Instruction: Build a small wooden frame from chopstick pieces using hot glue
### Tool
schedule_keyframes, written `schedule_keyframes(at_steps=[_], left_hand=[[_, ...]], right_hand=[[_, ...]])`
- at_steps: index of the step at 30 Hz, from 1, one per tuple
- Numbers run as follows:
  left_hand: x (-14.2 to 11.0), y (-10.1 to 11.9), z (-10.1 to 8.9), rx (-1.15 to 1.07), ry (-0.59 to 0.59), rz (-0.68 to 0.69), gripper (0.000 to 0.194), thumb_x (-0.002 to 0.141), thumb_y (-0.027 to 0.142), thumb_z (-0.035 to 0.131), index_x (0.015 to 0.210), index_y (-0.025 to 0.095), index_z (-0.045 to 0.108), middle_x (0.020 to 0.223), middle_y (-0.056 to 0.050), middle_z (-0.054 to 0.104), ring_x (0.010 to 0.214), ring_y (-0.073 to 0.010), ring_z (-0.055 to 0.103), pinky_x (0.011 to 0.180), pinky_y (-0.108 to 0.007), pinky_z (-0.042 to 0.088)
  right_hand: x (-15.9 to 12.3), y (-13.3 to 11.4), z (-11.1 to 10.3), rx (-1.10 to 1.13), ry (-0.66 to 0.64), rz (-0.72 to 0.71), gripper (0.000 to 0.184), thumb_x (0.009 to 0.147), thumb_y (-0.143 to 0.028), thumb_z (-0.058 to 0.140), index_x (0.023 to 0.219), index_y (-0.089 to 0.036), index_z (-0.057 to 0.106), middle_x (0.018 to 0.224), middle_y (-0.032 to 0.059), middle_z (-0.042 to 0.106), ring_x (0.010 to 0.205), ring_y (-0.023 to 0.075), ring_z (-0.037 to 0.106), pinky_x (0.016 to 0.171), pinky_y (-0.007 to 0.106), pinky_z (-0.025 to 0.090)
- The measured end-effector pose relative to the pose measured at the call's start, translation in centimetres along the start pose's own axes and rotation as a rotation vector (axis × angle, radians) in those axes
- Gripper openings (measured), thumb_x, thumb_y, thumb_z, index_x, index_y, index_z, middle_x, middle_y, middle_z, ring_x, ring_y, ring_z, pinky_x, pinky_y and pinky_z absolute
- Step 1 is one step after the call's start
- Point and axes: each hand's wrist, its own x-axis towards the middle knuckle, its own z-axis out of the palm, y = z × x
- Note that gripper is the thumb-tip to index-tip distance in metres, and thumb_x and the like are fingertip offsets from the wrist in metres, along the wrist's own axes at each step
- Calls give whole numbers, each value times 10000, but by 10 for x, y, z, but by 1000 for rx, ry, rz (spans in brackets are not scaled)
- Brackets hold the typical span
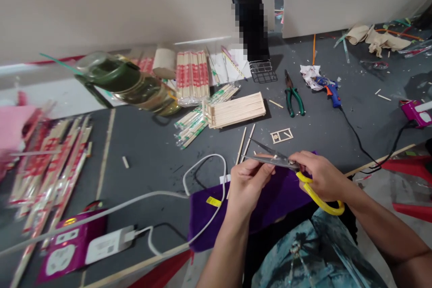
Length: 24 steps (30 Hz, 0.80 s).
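My right hand (320, 174) is closed around the yellow handles of a pair of scissors (292, 162). The scissors' blades are spread apart and point left, over my left hand (249, 184). That hand is pinched, with the pale end of a small wooden stick (275, 157) showing at its fingertips between the blades; most of the stick is hidden. Just beyond the blades lie two thin sticks (248, 143). A small rectangular stick frame (281, 135) rests flat near the scissors. Farther back stands a long model built of sticks (236, 110). Beneath my hands is a purple cloth (209, 216).
Green-handled pliers (294, 99) and a blue glue gun (332, 91) lie at the back right. Wrapped chopsticks (192, 76) and a tilted bottle (135, 81) are behind the model. A phone (251, 27) leans on a wire stand. A white cable (151, 194) crosses the left side.
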Motion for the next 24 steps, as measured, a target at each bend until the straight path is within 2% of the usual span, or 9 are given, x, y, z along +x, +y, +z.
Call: schedule_keyframes(at_steps=[5,9,14,16,19,21,24], left_hand=[[3,1,-3,22,35,-34,306,724,436,840,772,145,760,563,8,564,422,-41,373,390,-172,219],[12,8,1,43,8,-56,337,747,453,816,702,140,699,564,13,588,385,-38,400,376,-176,239],[37,38,13,34,-58,-15,317,760,431,804,697,145,681,567,18,602,398,-46,454,385,-173,288],[52,49,16,-44,-66,-22,286,763,412,802,748,144,701,550,29,586,382,-28,405,376,-161,248],[72,57,17,-232,-78,-90,275,755,379,804,857,135,728,583,32,594,360,3,318,364,-147,184],[82,56,14,-342,-81,-138,317,721,326,824,960,137,734,645,27,618,366,7,317,356,-141,193],[90,49,9,-477,-60,-167,379,676,256,841,1016,135,728,706,21,629,393,4,338,337,-126,189]], right_hand=[[6,0,4,7,17,29,230,710,-134,547,919,-226,522,792,-30,469,718,142,424,670,261,314],[8,-1,0,59,18,74,330,726,-123,526,1037,-233,542,863,-15,513,754,148,461,704,266,343],[12,2,-17,267,-15,20,523,736,-94,505,1233,-257,514,1085,27,559,933,164,546,852,291,419],[17,7,-23,392,-1,44,569,733,-101,518,1277,-267,502,1098,28,566,936,159,559,862,295,440],[26,15,-31,639,83,188,488,734,-167,547,1212,-263,535,938,2,577,750,136,545,717,279,455],[30,18,-35,783,155,245,436,727,-210,568,1160,-259,544,879,-11,578,690,133,530,658,280,454],[33,19,-35,934,242,253,420,704,-241,605,1119,-250,543,819,-27,572,652,131,524,613,279,461]])
